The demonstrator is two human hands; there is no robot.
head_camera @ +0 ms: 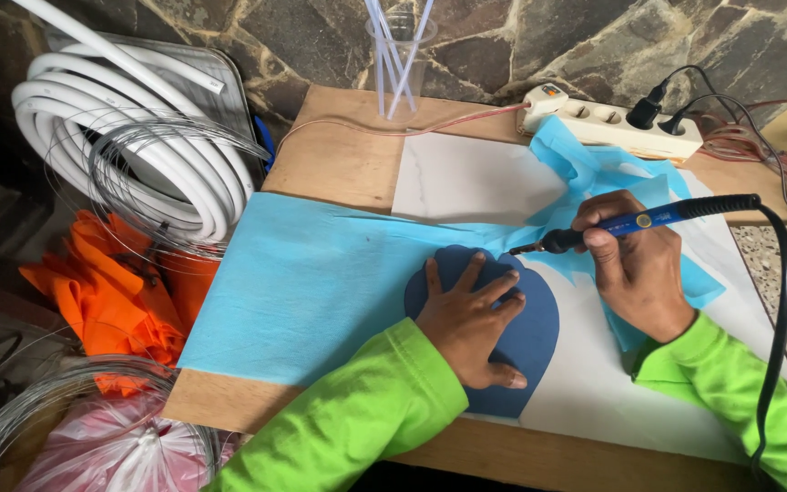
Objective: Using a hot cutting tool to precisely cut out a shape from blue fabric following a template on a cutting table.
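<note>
Left hand (468,319) lies spread flat on the dark blue template (526,339); right hand (635,264) grips the soldering iron (649,219) beside it.

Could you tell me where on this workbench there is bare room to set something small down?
The bare wood between the plastic cup and the light blue sheet is free, as is the white tile beside it. It is crowded around the left hand on the dark blue template, the right hand with the hot cutter, and the power strip.

Small round yellow label (644,220) on blue tool handle (680,214), ctr-right; pink plastic bag (111,451) btm left.
</note>
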